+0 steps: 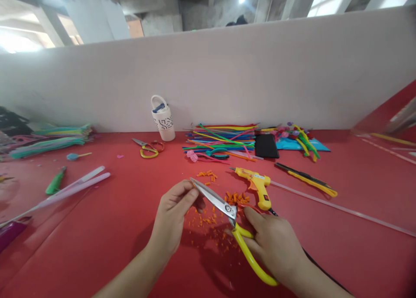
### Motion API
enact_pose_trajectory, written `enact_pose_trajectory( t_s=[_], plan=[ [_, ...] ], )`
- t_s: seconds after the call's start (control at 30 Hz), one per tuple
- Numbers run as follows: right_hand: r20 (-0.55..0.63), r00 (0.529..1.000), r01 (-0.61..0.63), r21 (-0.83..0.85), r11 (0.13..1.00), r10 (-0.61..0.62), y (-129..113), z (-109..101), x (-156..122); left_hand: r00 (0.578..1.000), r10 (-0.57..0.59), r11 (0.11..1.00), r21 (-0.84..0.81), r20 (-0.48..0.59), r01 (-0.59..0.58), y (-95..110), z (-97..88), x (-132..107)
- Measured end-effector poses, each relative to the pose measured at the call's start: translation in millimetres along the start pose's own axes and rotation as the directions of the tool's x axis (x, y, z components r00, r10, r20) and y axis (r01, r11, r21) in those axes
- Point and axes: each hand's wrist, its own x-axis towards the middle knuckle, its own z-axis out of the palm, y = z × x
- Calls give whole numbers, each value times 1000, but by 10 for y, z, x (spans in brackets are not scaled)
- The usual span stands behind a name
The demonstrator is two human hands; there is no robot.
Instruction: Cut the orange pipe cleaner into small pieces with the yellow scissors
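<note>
My right hand (276, 243) grips the yellow handles of a pair of scissors (224, 213), whose steel blades point up and left. At the blade tips my left hand (173, 211) pinches a small orange piece, too small to name for sure. Short orange cut bits (237, 198) lie scattered on the red table (130, 228) under and behind the blades. A yellow glue gun (256, 185) lies just beyond my right hand.
A pile of coloured pipe cleaners (221, 142), a black phone (265, 146), a white cup (163, 120) and a second pair of scissors (147, 148) lie near the white back wall. A yellow-black cutter (305, 179) lies right; more pipe cleaners (48, 139) and glue sticks (74, 185) left.
</note>
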Motion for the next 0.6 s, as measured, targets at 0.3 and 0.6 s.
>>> enact_pose_trajectory(
  t_s=[0.3,0.6],
  plan=[
    [333,915,-404,772,492,228,-89,-54,36,937,-224,974,19,267,227,-92,93,-41],
    [505,848,-527,836,152,164,-102,-140,38,818,-398,916,223,415,333,-197,180,-139]
  ],
)
